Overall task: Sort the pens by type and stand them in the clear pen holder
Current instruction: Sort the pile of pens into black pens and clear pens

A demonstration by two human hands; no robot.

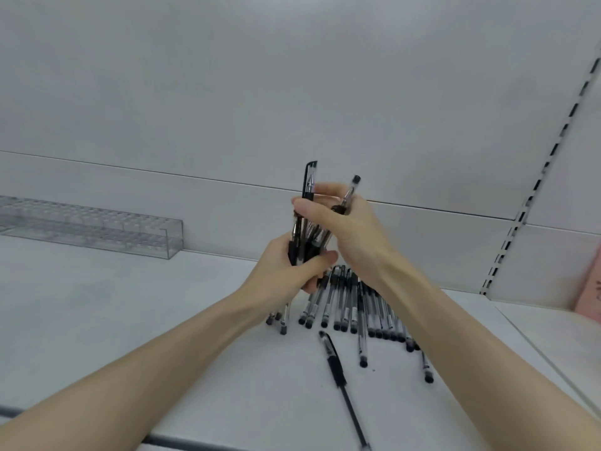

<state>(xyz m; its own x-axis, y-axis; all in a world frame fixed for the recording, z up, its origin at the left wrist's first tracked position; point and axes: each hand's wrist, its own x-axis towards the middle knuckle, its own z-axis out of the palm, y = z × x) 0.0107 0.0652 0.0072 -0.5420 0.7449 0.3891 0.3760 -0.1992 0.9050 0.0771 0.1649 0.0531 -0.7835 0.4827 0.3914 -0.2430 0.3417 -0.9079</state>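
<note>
1. Back panel [292,76]: plain grey-white, fills the upper half. A slotted upright [533,196] runs down its right side.
2. Shelf [130,320]: white and flat, with both forearms reaching over it from the near edge.
3. Holder [97,227]: long clear box with a grid of small cells. It sits far left at the back of the shelf against the panel, well apart from the hands.
4. Row of pens [351,307]: clear barrels with black ends, lying side by side on the shelf just under and behind the hands. The right forearm partly hides them.
5. Left hand [286,275]: clenched round the lower part of the bundle [307,236], thumb across the front. The bundle is a mix of black-grip and clear pens, held roughly upright above the shelf, with a few ends poking out below the hand.
6. Right hand [351,229]: fingers curled round the top of the bundle, thumb pressed across the front.
7. Black pen [336,369]: lies alone on the shelf near the front, pointing toward the near edge.
8. Capped pen [310,177]: black clip, sticks up highest out of the bundle.
9. Slim pen [351,188]: clear with a black end, tilted right, and rising between the right fingers.
10. Pink thing [590,288]: at the far right edge, blurred, so I can't tell what it is.
</note>
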